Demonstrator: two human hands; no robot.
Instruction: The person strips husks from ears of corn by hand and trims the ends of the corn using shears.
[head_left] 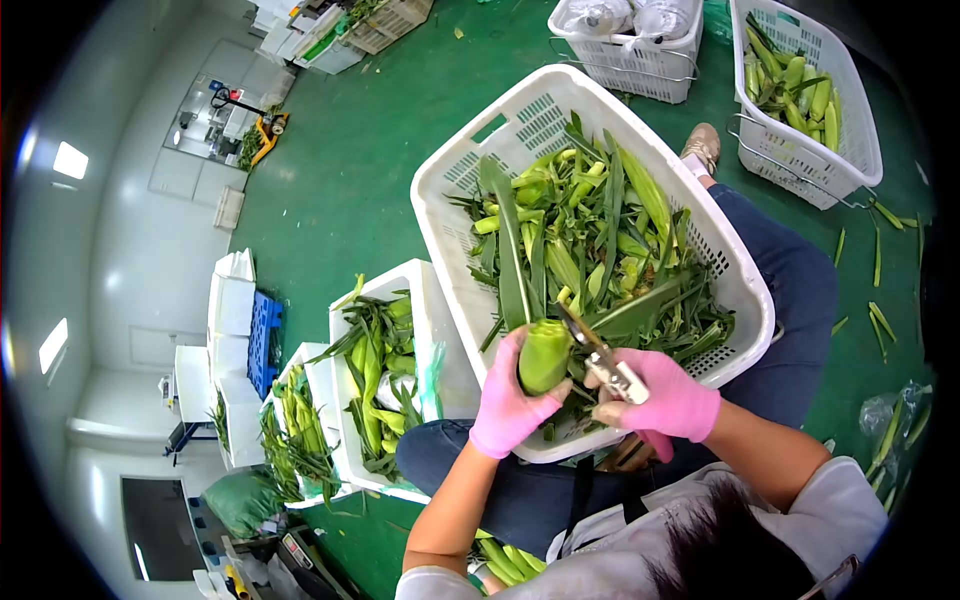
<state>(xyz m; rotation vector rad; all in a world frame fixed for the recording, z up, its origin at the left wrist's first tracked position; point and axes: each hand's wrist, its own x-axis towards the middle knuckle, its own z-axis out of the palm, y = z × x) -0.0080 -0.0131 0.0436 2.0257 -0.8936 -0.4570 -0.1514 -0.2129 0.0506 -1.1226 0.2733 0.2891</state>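
My left hand (508, 402), in a pink glove, is closed around an ear of corn (545, 357) in its green husk, with the cut-looking end facing up. Pruning shears (618, 375) are gripped in my right hand (665, 395), also gloved in pink. Their dark blades point up and left, right beside the top of the corn; I cannot tell whether they touch it. Both hands are over the near edge of a large white basket (441, 220), which is heaped with cut green husks and leaves (570, 240).
White foam boxes (432, 290) of corn and leaves stand at the left. Beyond the large basket are a white basket (640, 75) with plastic-wrapped bundles and another basket (815, 180) holding corn. Leaf scraps (877, 255) lie on the green floor. A yellow pallet jack (265, 135) stands farther off.
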